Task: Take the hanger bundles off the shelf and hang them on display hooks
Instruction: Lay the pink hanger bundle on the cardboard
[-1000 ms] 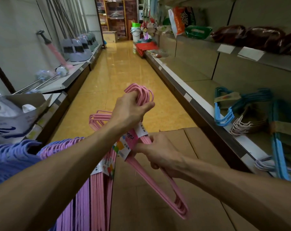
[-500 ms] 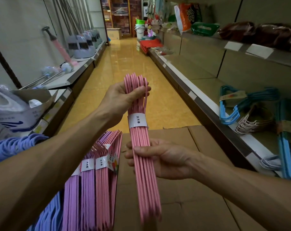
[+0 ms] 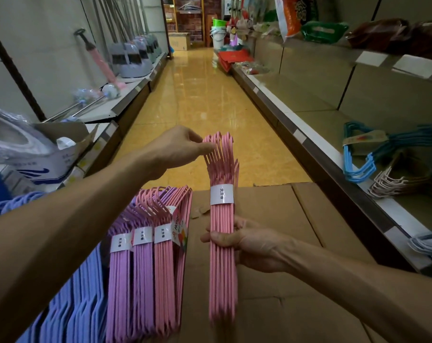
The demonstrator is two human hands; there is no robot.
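Shop aisle, glossy yellow tiled floor (image 3: 205, 100) running toward 12 o'clock. Flattened cardboard box (image 3: 284, 243) fills the lower centre, acting as the work surface. Right-hand shelf (image 3: 316, 154) at 2–3 o'clock carries a blue hanger bundle (image 3: 358, 162) with a paper label and a beige hanger bundle (image 3: 393, 181) just beside it, nearer the viewer. Left-hand shelf (image 3: 126, 105) at 10 o'clock holds grey dustpans (image 3: 131, 60) and a pink-handled plunger (image 3: 98, 58); an open carton (image 3: 49, 154) sits at 9 o'clock.

At 7–8 o'clock: purple hanger bundles (image 3: 128, 280) and a pink banded bundle (image 3: 168, 276) side by side, white bands across their necks; periwinkle hangers (image 3: 69, 305) further left. What they hang from is hidden.

Pink hanger bundle (image 3: 222, 243), centre frame, upright, hooks at top, white band below the hooks, lower end motion-blurred.

Right hand (image 3: 249, 243): forearm enters from 4 o'clock; thumb across the front of the bundle's middle, fingers (image 3: 239, 224) curled behind it, gripping.

Left hand (image 3: 175, 149): forearm enters from 8 o'clock, extended toward the hooks at the bundle's top; fingertips (image 3: 207, 147) close together, touching the hook cluster from its left. Whether they pinch a hook cannot be told.
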